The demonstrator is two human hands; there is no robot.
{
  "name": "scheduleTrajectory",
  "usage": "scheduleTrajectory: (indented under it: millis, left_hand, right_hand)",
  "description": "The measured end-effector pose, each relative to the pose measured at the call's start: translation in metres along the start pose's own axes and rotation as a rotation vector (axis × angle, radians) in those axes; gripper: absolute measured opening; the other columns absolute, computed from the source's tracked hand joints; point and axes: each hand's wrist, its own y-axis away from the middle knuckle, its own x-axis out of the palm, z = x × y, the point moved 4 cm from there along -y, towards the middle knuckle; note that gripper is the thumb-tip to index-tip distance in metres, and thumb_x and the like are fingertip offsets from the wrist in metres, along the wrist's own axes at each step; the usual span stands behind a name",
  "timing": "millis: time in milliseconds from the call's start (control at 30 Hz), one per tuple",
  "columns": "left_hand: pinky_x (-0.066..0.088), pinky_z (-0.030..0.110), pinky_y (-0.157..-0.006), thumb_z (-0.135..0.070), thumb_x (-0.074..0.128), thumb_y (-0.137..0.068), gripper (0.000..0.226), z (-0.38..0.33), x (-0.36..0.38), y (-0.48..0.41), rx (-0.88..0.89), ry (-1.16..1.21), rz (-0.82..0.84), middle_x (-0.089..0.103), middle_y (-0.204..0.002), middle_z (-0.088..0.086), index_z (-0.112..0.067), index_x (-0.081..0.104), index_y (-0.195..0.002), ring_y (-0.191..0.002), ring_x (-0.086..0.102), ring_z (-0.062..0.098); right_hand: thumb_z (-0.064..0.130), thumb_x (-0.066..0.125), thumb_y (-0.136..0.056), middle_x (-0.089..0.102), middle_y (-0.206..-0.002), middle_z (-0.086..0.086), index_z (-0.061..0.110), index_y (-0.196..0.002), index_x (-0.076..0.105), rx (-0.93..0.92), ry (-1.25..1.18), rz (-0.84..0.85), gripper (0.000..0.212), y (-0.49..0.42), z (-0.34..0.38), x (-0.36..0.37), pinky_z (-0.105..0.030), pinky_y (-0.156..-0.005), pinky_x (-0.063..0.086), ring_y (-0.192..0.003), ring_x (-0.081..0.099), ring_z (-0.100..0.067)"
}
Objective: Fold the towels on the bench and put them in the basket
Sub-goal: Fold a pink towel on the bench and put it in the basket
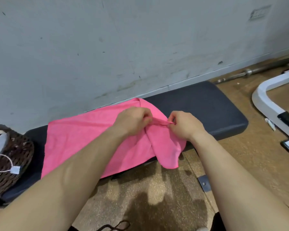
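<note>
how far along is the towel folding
Nothing looks finished: the pink towel lies mostly spread on the bench, unfolded. In hand: the left hand and right hand pinch its edge. Left: folding it and moving it to the basket.

Scuffed grey wall (107, 47) fills twelve o'clock, with an outlet (260, 12) at one. Barbell (265, 67) lies on the cork floor (157, 180) at two, white frame (259, 95) at three, metal bracket (203, 182) at five

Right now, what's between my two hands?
In the head view, a bunched edge of the pink towel stretches from the left hand to the right hand, above the bench.
</note>
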Motion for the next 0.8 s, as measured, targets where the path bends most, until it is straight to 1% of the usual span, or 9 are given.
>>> scheduleTrajectory:
  millis: [100,200,300,367,433,500,567,733,800]
  left_hand:
    - [0.052,0.036,-0.079,-0.028,0.055,-0.094,0.010,0.002,-0.024,-0.022,-0.105,0.219,-0.138,0.066,-0.071,-0.007,-0.026,0.065,-0.094,-0.083,0.068,0.024]
    - [0.049,0.031,-0.079,-0.024,0.053,-0.097,0.013,-0.001,-0.037,-0.051,-0.154,0.274,-0.263,0.073,-0.083,0.001,-0.021,0.066,-0.100,-0.082,0.067,0.023]
    - [0.058,0.036,-0.077,-0.023,0.050,-0.095,0.013,-0.007,-0.035,-0.082,-0.204,0.449,-0.304,0.073,-0.077,0.004,-0.021,0.063,-0.098,-0.071,0.071,0.022]
    - [0.057,0.041,-0.080,-0.028,0.050,-0.092,0.017,-0.012,-0.034,-0.102,-0.222,0.445,-0.355,0.074,-0.081,0.006,-0.022,0.065,-0.097,-0.081,0.071,0.027]
    - [0.054,0.041,-0.085,-0.032,0.052,-0.091,0.019,-0.020,-0.036,-0.118,-0.229,0.414,-0.396,0.074,-0.091,0.004,-0.023,0.067,-0.097,-0.091,0.068,0.028]
    - [0.053,0.039,-0.087,-0.035,0.059,-0.090,0.017,-0.029,-0.036,-0.133,-0.213,0.403,-0.398,0.074,-0.099,0.002,-0.023,0.069,-0.098,-0.097,0.066,0.026]
    - [0.052,0.037,-0.088,-0.036,0.065,-0.088,0.016,-0.038,-0.031,-0.147,-0.196,0.397,-0.368,0.073,-0.101,0.001,-0.024,0.070,-0.098,-0.098,0.066,0.025]
    - [0.050,0.035,-0.087,-0.028,0.069,-0.086,0.017,-0.065,-0.008,-0.173,-0.096,0.340,-0.299,0.073,-0.104,0.003,-0.022,0.069,-0.102,-0.100,0.065,0.026]
    - [0.048,0.032,-0.094,-0.021,0.067,-0.087,0.028,-0.071,0.004,-0.179,-0.054,0.332,-0.238,0.070,-0.116,0.004,-0.020,0.067,-0.115,-0.107,0.064,0.026]
  right_hand:
    - [0.037,0.058,-0.088,0.065,-0.085,0.004,0.027,-0.086,0.055,0.041,-0.199,-0.036,0.011,-0.003,0.003,-0.010,-0.039,-0.071,0.052,-0.082,0.061,-0.021]
    - [0.030,0.057,-0.088,0.064,-0.087,0.001,0.024,-0.085,0.054,0.100,-0.216,-0.025,0.007,-0.004,-0.004,-0.017,-0.041,-0.075,0.053,-0.083,0.061,-0.024]
    - [0.032,0.059,-0.088,0.064,-0.084,-0.004,0.016,-0.082,0.057,0.142,-0.169,0.024,0.017,-0.001,-0.017,-0.023,-0.037,-0.065,0.050,-0.080,0.063,-0.029]
    - [0.038,0.061,-0.088,0.063,-0.081,-0.003,0.013,-0.082,0.057,0.173,-0.164,0.049,0.026,0.003,-0.029,-0.027,-0.034,-0.057,0.044,-0.074,0.062,-0.025]
    - [0.042,0.060,-0.089,0.063,-0.082,-0.002,0.016,-0.084,0.057,0.200,-0.161,0.037,0.026,0.007,-0.040,-0.032,-0.035,-0.061,0.048,-0.074,0.061,-0.023]
    - [0.042,0.059,-0.091,0.064,-0.087,0.000,0.020,-0.089,0.058,0.240,-0.125,0.013,0.023,0.010,-0.051,-0.036,-0.040,-0.073,0.054,-0.080,0.063,-0.023]
    - [0.042,0.056,-0.092,0.064,-0.089,0.002,0.023,-0.092,0.057,0.299,-0.048,0.003,0.019,0.014,-0.061,-0.042,-0.041,-0.077,0.055,-0.084,0.063,-0.023]
    - [0.027,0.047,-0.090,0.064,-0.088,-0.001,0.022,-0.086,0.054,0.426,0.112,-0.078,0.010,0.022,-0.081,-0.054,-0.038,-0.074,0.051,-0.084,0.063,-0.026]
    - [0.026,0.048,-0.090,0.063,-0.092,-0.002,0.020,-0.095,0.055,0.433,0.148,-0.131,0.010,0.024,-0.083,-0.058,-0.036,-0.071,0.050,-0.086,0.064,-0.026]
